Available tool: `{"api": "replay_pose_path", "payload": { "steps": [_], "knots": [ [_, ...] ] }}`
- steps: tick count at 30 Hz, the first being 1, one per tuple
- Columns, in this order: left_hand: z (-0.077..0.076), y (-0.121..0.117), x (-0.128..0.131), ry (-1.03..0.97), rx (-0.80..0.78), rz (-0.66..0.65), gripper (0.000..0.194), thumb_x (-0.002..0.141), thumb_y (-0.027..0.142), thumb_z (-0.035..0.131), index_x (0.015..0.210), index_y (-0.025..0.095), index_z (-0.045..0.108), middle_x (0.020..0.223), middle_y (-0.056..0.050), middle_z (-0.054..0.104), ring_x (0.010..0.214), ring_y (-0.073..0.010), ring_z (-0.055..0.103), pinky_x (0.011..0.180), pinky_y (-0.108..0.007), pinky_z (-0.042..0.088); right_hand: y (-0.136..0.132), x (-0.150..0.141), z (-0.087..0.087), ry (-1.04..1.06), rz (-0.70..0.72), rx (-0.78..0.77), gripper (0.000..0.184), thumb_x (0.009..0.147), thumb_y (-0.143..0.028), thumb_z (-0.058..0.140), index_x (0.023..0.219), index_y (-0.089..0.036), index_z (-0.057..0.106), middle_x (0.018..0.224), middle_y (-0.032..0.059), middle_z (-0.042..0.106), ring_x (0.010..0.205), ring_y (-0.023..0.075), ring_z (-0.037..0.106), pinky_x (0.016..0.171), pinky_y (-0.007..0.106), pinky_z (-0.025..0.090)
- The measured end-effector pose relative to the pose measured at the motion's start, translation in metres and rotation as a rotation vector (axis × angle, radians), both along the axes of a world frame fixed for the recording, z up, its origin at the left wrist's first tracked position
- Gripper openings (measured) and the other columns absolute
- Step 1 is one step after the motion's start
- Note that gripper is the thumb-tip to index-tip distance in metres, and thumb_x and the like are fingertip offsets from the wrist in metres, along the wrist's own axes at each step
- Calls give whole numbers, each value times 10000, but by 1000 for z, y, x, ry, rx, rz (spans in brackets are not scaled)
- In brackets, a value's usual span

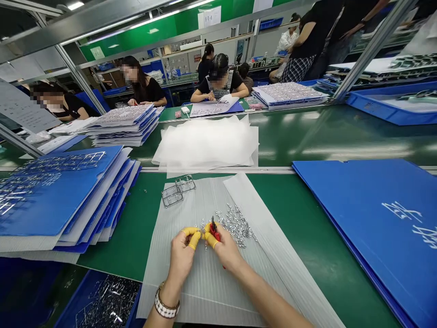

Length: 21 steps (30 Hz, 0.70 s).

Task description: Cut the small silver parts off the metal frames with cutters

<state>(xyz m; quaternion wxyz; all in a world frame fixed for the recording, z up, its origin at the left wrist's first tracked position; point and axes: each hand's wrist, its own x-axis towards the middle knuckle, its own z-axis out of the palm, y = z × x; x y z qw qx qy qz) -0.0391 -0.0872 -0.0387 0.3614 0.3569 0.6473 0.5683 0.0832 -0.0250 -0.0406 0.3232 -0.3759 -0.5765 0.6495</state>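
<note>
Several blue corrugated-plastic folders [58, 200] lie stacked at far left on a green tabletop [112, 246], with a flat grid of silver metal frames [58, 175] on the top one. Below them, at the lower edge of the view, a blue plastic bin [82, 291] holds a tangle of bare metal runners [109, 296]. Toward the middle, a translucent ribbed plastic sheet [205, 291] carries two small emptied metal frames [177, 191] at its far end, and a pile of white tissue sheets [205, 141] lies beyond it. The person's left hand [180, 259], a link-band wristwatch [167, 303] on its wrist, wears yellow finger cots [191, 239], and its fingers are pinched on a tiny silver part [204, 226]. The right hand [225, 250] is clenched around red-handled cutters [214, 231], their tips right beside that part. Just to the right, a loose heap of small silver stamped parts [235, 225] sits on the sheet. Each part looks light, thin and stiff, yet small enough to skid, so it seems best held by its edges between covered fingertips. At far right lies a blue folder [368, 237] with white marks.
</note>
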Motion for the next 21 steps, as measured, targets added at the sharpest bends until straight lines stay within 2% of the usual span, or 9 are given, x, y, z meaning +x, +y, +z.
{"api": "replay_pose_path", "payload": {
  "steps": [8, 14, 21],
  "knots": [
    [5, 1, -3, 90, -66, -48, 251, 737, 383, 644, 845, 161, 687, 821, -69, 695, 781, -197, 623, 701, -282, 483, 3, -1, -2, -84, 0, -6, 113, 749, -301, 492, 789, -196, 504, 660, -16, 542, 617, 157, 511, 570, 267, 364],
    [5, 6, -6, 140, -53, -62, 228, 740, 356, 639, 840, 160, 699, 779, -60, 691, 717, -183, 616, 664, -275, 478, 5, -2, 0, -89, -3, -51, 104, 714, -276, 493, 772, -191, 505, 644, -14, 539, 604, 152, 504, 553, 258, 358],
    [6, 11, -5, 68, -59, -65, 243, 710, 379, 665, 801, 156, 692, 792, -68, 704, 712, -184, 630, 677, -280, 481, 6, -3, 1, -89, -49, -123, 125, 727, -306, 505, 782, -194, 511, 596, -15, 560, 561, 142, 500, 518, 245, 332]
  ]
}}
